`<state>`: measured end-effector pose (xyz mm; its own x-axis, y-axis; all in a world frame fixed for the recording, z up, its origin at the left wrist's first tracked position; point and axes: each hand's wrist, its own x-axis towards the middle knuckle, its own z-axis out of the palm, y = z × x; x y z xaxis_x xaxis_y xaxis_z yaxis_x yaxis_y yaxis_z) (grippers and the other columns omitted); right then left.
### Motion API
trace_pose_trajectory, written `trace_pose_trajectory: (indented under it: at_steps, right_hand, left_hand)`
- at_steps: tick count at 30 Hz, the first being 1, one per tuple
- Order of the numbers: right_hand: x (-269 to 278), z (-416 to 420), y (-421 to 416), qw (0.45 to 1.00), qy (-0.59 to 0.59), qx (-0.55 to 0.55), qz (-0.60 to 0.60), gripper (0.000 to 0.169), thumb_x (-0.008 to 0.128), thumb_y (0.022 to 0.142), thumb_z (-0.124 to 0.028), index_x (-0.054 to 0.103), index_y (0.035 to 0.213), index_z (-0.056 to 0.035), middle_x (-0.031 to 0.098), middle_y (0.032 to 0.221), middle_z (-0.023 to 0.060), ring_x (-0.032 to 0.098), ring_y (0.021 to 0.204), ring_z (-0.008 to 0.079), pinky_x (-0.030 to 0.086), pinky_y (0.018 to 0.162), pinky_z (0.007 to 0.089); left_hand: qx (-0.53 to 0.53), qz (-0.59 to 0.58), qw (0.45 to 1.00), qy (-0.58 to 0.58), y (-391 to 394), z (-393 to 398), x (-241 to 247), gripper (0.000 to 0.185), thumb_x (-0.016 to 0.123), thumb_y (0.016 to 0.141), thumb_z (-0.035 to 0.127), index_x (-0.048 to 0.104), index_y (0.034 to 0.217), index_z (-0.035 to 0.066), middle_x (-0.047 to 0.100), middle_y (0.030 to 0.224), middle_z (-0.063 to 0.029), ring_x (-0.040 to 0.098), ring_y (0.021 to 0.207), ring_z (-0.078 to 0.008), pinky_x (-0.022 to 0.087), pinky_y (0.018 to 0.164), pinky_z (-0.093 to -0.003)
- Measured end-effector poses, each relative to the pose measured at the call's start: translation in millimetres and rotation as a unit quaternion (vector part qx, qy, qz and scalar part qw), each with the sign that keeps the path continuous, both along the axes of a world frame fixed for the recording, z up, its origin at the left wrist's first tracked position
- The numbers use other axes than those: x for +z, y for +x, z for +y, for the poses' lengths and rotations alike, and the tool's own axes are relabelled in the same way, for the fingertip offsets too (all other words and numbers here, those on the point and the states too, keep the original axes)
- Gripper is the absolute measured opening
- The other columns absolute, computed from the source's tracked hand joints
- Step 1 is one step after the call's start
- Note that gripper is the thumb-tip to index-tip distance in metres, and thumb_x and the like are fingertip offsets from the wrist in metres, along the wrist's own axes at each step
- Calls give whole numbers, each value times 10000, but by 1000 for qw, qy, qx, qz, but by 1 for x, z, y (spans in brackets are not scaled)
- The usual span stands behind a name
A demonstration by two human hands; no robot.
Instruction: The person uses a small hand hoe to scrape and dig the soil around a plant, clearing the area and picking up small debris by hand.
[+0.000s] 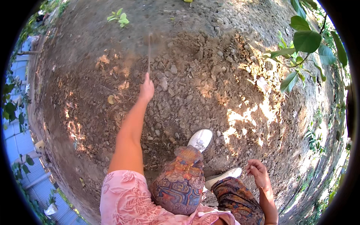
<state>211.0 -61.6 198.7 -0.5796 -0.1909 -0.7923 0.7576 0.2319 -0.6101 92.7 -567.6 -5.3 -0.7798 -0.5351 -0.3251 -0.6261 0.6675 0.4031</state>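
Observation:
My left hand (146, 89) reaches forward at arm's length over broken soil. It is closed on the thin handle of a long tool (149, 56), whose far end is motion-blurred where it meets the ground, so its kind is unclear. Loose clods of soil (180, 84) lie around and below the handle. At the lower right, my right hand (256, 172) hangs beside my patterned trouser leg, fingers loosely curled, with nothing seen in it. Between the hands, a white shoe (201, 138) stands on the clods, with a second white shoe (225, 177) behind it.
A small green plant (119, 18) grows in smoother ground ahead. Leafy branches (306, 42) hang in at the upper right. A yellow leaf (111, 99) lies left of my forearm. Blue panels (24, 143) run along the far left. Something yellow (188, 0) shows at the top edge.

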Motion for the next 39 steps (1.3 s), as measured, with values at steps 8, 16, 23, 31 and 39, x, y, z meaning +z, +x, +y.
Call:
trace_pose_trajectory:
  at_steps: [8, 16, 23, 31, 39]
  right_hand:
    - [-3, 3, 7, 999, -38, -3, 13, 211, 441, 813, -26, 492, 1014, 12, 539, 804, 53, 513, 681, 104, 442, 604, 212]
    - [-14, 14, 28, 998, -9, -24, -52, 228, 448, 808, -34, 487, 1031, -2, 552, 814, 63, 514, 666, 106, 441, 589, 221]
    - [-15, 20, 18, 997, -6, -64, -31, 221, 454, 807, -46, 493, 1019, 1, 551, 794, 57, 510, 652, 99, 438, 581, 215]
    - [-14, 10, 8, 998, -10, -58, -38, 244, 479, 809, -70, 476, 1038, 15, 553, 796, 72, 510, 658, 104, 437, 594, 216]
    - [-9, 7, 5, 998, -25, -47, -25, 241, 480, 810, -70, 480, 1037, 12, 553, 793, 61, 516, 666, 99, 441, 598, 212]
  left_hand:
    - [7, -120, 991, 56, 119, 41, 5, 565, 388, 835, 222, 105, 1324, 197, 569, 759, -251, 540, 704, -413, 418, 632, -464]
    - [-8, 109, 994, -15, 72, 3, 15, 512, 429, 803, 187, 263, 1286, 157, 551, 823, -273, 536, 760, -410, 424, 681, -448]
    - [125, 74, 985, 89, -71, -58, 33, 556, 428, 780, 128, 225, 1298, 144, 545, 879, -237, 544, 763, -366, 430, 692, -414]
    - [42, -42, 998, 33, -20, -36, -8, 582, 398, 789, 170, 145, 1312, 144, 514, 1026, -246, 504, 929, -388, 393, 811, -421]
    - [63, 2, 991, 117, 84, -1, -4, 601, 416, 790, 129, 131, 1318, 157, 533, 879, -282, 530, 798, -408, 411, 698, -442]
